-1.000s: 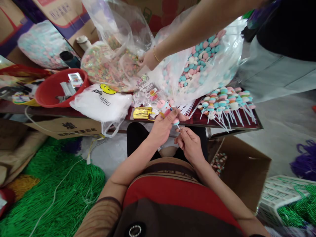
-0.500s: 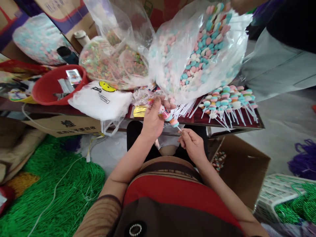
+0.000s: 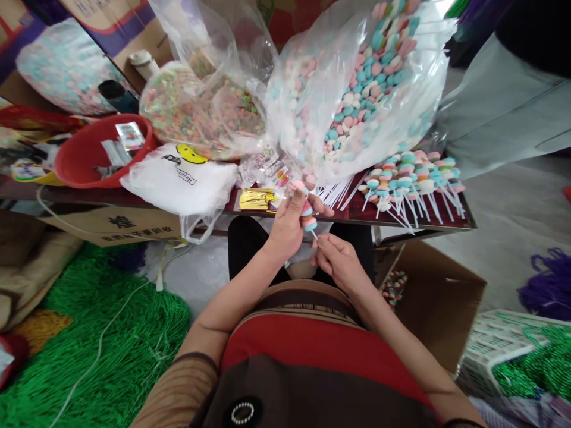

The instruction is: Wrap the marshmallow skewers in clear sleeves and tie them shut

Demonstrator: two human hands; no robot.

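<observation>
A marshmallow skewer (image 3: 307, 219) in pink, blue and orange stands nearly upright between my hands over the table's front edge. My left hand (image 3: 292, 221) is closed round its upper part, some fingers stretched to the right. The fingertips of my right hand (image 3: 336, 257) pinch the white stick below the candy. Just behind lie printed clear wrappers (image 3: 267, 167) and a bundle of gold ties (image 3: 255, 200). White sticks (image 3: 334, 191) lie to the right of my left hand, beside a pile of finished skewers (image 3: 413, 175).
Bags of marshmallows (image 3: 361, 95) and colourful candy (image 3: 200, 110) stand at the back. Left are a white bag (image 3: 178, 184) and red basin (image 3: 104, 151). An open carton (image 3: 439, 297) sits below right. Another person's trouser leg (image 3: 504, 110) is at the right.
The skewer has turned more upright, and my right hand has moved slightly left and down with the stick. Another person's hand has left the top right of the view.
</observation>
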